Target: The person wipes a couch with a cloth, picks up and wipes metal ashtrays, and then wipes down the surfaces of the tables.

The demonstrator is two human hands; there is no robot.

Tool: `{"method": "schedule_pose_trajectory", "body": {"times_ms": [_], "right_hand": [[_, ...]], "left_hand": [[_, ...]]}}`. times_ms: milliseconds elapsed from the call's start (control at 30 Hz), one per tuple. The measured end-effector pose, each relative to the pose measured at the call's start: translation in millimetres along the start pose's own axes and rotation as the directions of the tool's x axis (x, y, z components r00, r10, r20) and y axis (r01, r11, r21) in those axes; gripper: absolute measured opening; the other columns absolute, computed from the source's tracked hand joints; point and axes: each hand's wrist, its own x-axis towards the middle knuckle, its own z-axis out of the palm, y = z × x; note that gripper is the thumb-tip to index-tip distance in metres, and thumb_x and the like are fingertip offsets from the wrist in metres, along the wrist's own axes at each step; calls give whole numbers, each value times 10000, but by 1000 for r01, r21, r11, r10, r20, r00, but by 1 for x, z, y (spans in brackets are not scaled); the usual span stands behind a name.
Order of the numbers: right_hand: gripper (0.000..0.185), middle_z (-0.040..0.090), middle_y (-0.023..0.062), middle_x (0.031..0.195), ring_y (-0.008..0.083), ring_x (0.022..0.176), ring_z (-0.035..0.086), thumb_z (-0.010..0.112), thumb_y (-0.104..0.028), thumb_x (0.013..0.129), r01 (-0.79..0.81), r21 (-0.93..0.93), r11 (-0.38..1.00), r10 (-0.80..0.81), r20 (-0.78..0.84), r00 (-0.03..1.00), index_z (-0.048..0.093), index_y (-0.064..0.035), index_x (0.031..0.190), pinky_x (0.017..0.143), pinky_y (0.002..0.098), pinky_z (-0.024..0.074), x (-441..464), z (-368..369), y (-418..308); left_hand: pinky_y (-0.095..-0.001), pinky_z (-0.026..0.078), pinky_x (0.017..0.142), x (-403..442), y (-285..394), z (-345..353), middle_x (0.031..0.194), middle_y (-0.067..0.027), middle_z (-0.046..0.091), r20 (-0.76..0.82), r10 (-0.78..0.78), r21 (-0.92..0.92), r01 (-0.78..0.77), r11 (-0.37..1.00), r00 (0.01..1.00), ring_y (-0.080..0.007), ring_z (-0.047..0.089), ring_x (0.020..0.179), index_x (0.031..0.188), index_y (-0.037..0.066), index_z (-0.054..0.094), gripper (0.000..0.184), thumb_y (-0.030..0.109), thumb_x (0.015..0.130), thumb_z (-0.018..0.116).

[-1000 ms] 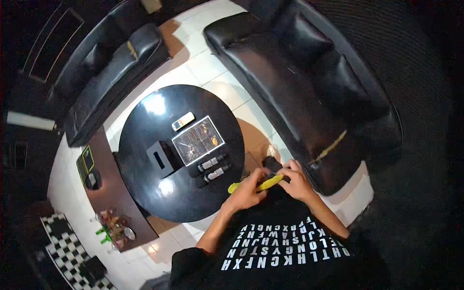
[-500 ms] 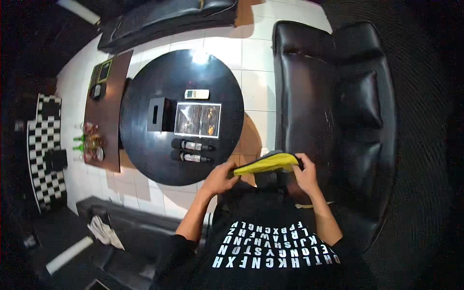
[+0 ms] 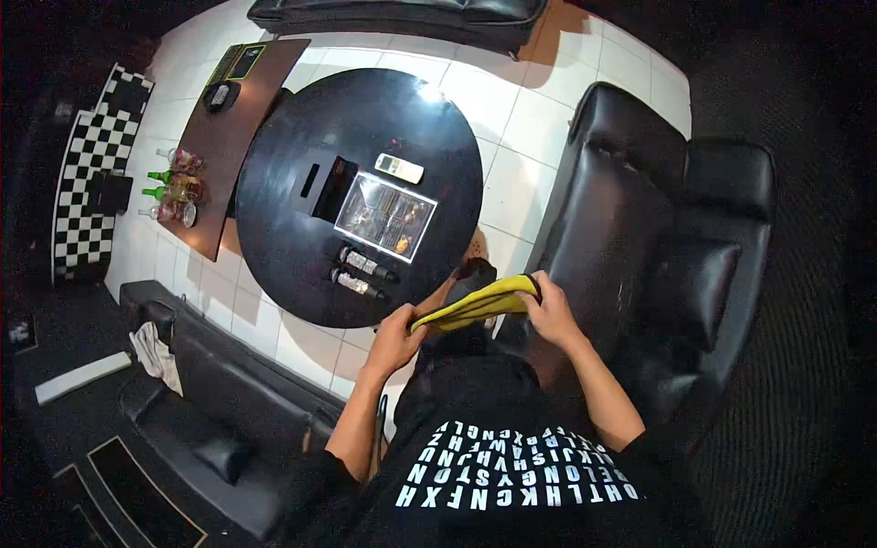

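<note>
A yellow cloth with a dark border (image 3: 475,304) is stretched between my two hands in front of my body. My left hand (image 3: 397,338) pinches its left end, close to the round table's near edge. At the other end, my right hand (image 3: 551,312) grips the cloth beside the black sofa. The cloth sags and folds a little, and its underside is hidden. Beyond it, two microphones (image 3: 364,274) lie side by side on the round black table (image 3: 274,247).
Also on the round table are a menu sheet (image 3: 386,217), a white remote (image 3: 399,168) and a black box (image 3: 322,187). A brown table (image 3: 219,137) at left carries several bottles (image 3: 174,187). Black sofas (image 3: 607,201) stand around; a pale cloth (image 3: 155,356) drapes over one.
The view has turned, so the tables and sofas appear rotated and shifted. Both hands keep hold of the yellow cloth, which now slants more, its right end higher.
</note>
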Motion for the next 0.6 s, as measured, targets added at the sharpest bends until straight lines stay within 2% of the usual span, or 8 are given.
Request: {"method": "schedule_pose_trajectory", "body": {"times_ms": [100,200,233,333,367,467,600], "right_hand": [[228,621,175,854,306,806,629,635,-108,850,44,-42,998,-47,-64,997,515,3,1009,704,369,467,36,-17,7],[211,639,143,833,197,774,626,663,-95,834,4,-30,1000,-5,-25,1000,548,9,978,687,323,471,70,-47,-2],[194,648,121,814,116,764,593,671,-90,831,0,1,1000,0,-32,999,581,20,962,682,288,466,81,-55,-5],[191,650,114,796,106,760,589,672,-85,828,-18,-8,1000,18,-3,1000,598,21,969,680,286,469,118,-70,8],[182,647,114,784,115,727,587,654,-101,844,29,-68,997,-28,13,1000,614,11,982,658,290,465,132,-76,11],[185,641,123,776,127,693,577,633,-137,864,24,-171,985,-13,67,998,617,8,976,631,293,458,174,-85,-5],[201,634,141,768,150,663,569,619,-169,876,64,-193,979,-43,111,993,616,7,973,612,293,447,231,-76,-9]], "left_hand": [[-356,465,642,40,1,9,819,-173,603,-59,40,-74,-44,996,997,-278,601,719,930,-10,548,213,111,792,657],[-381,466,662,86,19,9,838,-195,606,-123,89,-84,-100,991,988,-328,607,745,936,-6,553,228,127,788,661],[-395,465,674,98,27,9,847,-200,606,-121,66,-121,-81,989,990,-347,605,771,930,-5,553,220,131,791,654],[-437,464,708,137,45,0,874,-216,607,-121,6,-209,-32,977,993,-401,597,849,913,-3,554,199,142,800,631],[-433,461,714,147,51,-4,870,-203,599,-121,-18,-244,-12,970,993,-388,591,845,902,3,558,187,136,796,637],[-424,458,730,174,46,-9,857,-185,585,-205,53,-203,-96,974,977,-370,581,845,891,7,561,180,129,788,644],[-415,442,784,190,44,-27,886,-166,566,-318,17,-192,-82,978,948,-348,554,892,913,5,562,183,103,778,636]]}}
